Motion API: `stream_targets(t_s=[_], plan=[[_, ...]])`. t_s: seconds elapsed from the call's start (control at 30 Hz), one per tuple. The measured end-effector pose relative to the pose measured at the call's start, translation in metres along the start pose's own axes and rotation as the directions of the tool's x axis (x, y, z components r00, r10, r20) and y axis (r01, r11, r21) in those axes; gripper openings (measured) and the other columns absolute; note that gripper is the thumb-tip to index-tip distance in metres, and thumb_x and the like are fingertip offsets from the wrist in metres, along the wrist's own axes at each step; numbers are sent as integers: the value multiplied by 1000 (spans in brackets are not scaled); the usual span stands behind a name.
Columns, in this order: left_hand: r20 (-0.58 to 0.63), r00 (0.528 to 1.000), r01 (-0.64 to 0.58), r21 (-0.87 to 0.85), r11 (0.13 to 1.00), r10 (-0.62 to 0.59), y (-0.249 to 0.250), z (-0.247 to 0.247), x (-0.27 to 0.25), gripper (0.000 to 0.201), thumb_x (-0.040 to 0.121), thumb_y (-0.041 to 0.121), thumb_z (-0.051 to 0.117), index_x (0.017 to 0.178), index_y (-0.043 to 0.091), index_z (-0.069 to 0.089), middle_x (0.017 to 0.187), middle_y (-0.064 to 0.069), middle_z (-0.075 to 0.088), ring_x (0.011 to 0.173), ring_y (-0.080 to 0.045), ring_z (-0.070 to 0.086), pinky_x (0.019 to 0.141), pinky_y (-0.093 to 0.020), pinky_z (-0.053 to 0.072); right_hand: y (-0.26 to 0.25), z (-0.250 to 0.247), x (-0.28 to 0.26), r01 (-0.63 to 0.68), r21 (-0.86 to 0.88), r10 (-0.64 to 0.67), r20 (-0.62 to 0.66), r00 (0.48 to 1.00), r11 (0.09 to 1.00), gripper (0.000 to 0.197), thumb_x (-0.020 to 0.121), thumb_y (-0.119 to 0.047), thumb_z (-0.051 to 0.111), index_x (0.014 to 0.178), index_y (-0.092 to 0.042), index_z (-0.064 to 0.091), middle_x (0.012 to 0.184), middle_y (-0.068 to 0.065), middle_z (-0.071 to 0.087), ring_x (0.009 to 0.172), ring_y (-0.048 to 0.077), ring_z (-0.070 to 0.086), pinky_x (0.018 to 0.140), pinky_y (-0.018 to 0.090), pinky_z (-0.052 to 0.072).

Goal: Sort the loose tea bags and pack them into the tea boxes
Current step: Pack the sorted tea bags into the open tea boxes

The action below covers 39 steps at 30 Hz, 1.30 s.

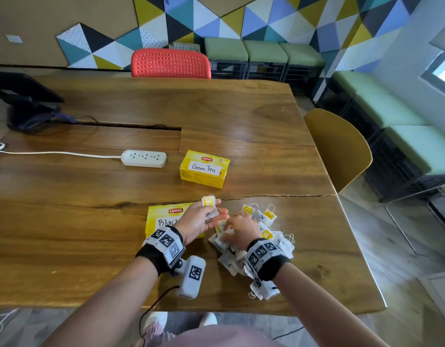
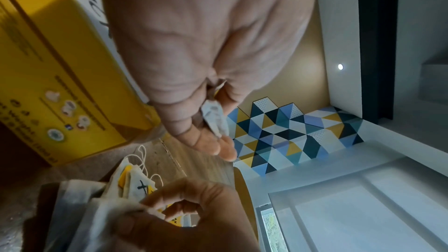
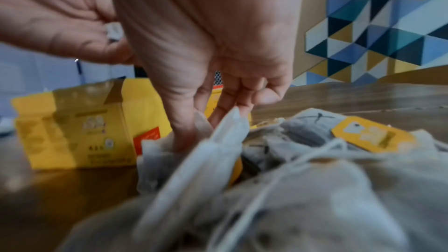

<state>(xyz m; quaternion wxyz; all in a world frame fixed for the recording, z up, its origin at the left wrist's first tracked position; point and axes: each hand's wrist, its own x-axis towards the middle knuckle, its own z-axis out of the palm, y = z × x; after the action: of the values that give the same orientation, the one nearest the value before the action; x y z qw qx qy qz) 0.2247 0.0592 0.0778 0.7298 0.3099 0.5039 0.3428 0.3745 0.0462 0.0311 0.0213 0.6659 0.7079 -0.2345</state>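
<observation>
Tea bags (image 1: 256,236) lie heaped on the table (image 1: 91,221) beside the black tea box (image 1: 163,219). Left hand (image 1: 198,221) pinches one bag (image 1: 208,202), apparently for sorting; right hand (image 1: 239,230) pinches another in the heap.

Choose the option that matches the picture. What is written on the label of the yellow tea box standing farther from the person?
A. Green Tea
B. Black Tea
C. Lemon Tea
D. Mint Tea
A: the far yellow box carries a white handwritten label reading "Green Tea", while the near box, partly hidden behind the left hand, shows a label starting "Bla".
</observation>
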Motion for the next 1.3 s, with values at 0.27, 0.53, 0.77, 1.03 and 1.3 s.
stream_targets(t_s=[0.27,0.53,0.77,1.03,1.3], plan=[[-51,997,65,35,997,-63,-2,-6,1,26,103,14,35,108,6,60,95,-10,65,86,-17,64,77,-28,49,15,-44,-19,129,411,-47,-204,978,902,6,78,-16,75,80,-22,74,81,-12,60,68,1,51,61,7,37],[146,976,159,23,987,-161,-3,12,-5,28,100,25,48,110,3,62,108,-13,67,96,-21,64,72,-23,53,17,-76,-41,325,611,-176,-292,940,722,26,67,-11,85,73,-35,76,91,-5,46,78,-6,45,75,9,40],[179,970,154,69,986,-164,-6,15,-2,27,91,20,63,113,3,62,99,-8,66,87,-14,63,70,-21,55,27,-72,-42,248,763,-171,-180,969,597,38,73,8,74,72,-29,79,82,1,62,78,21,60,82,45,53],[161,978,115,97,989,-129,-10,15,0,20,87,3,67,106,7,62,83,-3,66,69,-8,60,62,-18,50,26,-80,-49,-1,820,-46,34,998,572,14,87,-6,65,93,-13,76,82,7,74,74,14,69,71,30,50],[41,989,142,51,989,-144,-1,15,4,24,102,23,42,103,9,62,105,-17,61,82,-21,60,67,-28,51,13,-92,-46,155,607,-96,-129,987,780,25,78,-13,78,91,-28,62,87,-2,72,81,5,67,85,30,55]])
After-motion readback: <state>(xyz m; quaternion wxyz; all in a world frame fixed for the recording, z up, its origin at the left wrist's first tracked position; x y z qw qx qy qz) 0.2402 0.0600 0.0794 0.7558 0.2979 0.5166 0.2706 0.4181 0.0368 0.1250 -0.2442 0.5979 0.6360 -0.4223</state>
